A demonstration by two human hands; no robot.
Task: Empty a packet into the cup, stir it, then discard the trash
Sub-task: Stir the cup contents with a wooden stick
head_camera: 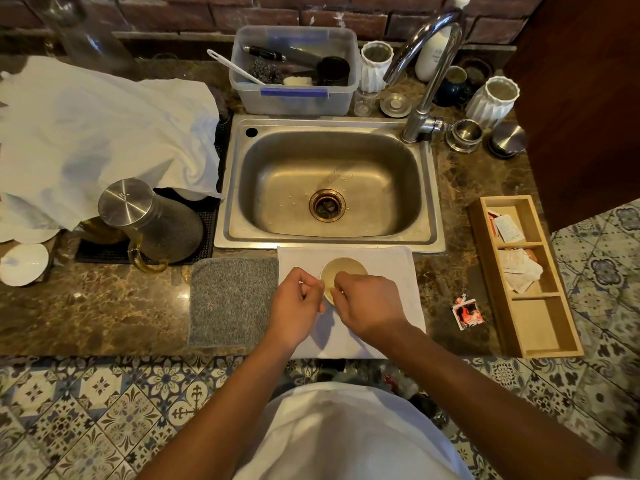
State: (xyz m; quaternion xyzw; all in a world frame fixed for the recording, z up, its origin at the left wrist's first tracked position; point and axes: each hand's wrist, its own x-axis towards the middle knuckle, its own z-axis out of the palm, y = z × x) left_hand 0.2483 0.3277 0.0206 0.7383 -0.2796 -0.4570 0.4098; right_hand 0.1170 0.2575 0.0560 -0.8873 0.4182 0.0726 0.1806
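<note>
**Keep the pour over the rim**

Both hands meet above the cup (343,270), on the white cloth (391,268) at the counter's front edge. The left hand (294,303) and right hand (369,303) are pinched; on what, I cannot tell. Best to steady the cup and tip low.

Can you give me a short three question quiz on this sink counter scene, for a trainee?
1. True or false: the cup stands inside the sink.
2. Which lies nearest the wooden organizer? A) metal pitcher B) red packet C) grey cloth
3. What is the cup resting on?

Key:
1. False. It stands on the counter in front of the sink, partly hidden by the left hand and right hand.
2. B. The red packet lies on the counter just left of the organizer.
3. A white towel, to the right of the grey cloth.
</note>
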